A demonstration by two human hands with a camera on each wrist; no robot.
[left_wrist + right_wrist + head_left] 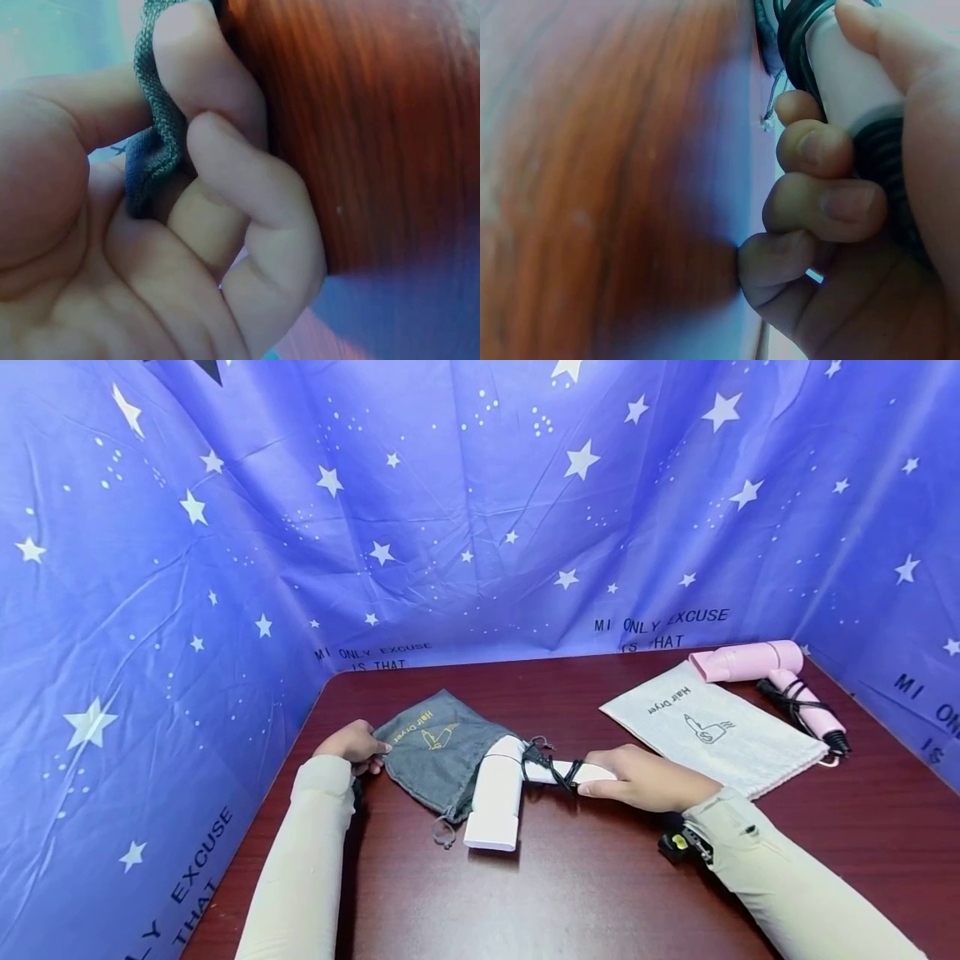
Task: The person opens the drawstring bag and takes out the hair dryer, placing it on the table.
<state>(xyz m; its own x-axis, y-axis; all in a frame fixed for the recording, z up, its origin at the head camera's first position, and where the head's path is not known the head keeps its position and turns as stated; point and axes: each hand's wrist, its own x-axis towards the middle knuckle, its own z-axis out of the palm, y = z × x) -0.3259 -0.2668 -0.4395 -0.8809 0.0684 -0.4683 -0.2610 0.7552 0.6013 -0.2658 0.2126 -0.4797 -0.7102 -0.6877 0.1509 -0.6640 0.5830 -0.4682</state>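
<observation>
A white hair dryer (495, 793) with its black cord wound round the handle lies across the open end of a dark grey drawstring pouch (438, 747). My right hand (648, 779) grips the dryer's handle (851, 79), fingers curled beneath it in the right wrist view. At the pouch's far left corner, my left hand (352, 746) pinches the cloth; the left wrist view shows the grey fabric edge (161, 112) between thumb and fingers. "Hair Dryer" and a small dryer picture are printed on the pouch in yellow. The handle's end is hidden by my right hand in the head view.
On the right, a white drawstring pouch (712, 727) lies flat on the dark red table (465, 910). A pink hair dryer (757, 660) rests at the pouch's far right edge, cord wrapped on its handle. Blue star-printed curtains (465, 510) hang behind and at both sides.
</observation>
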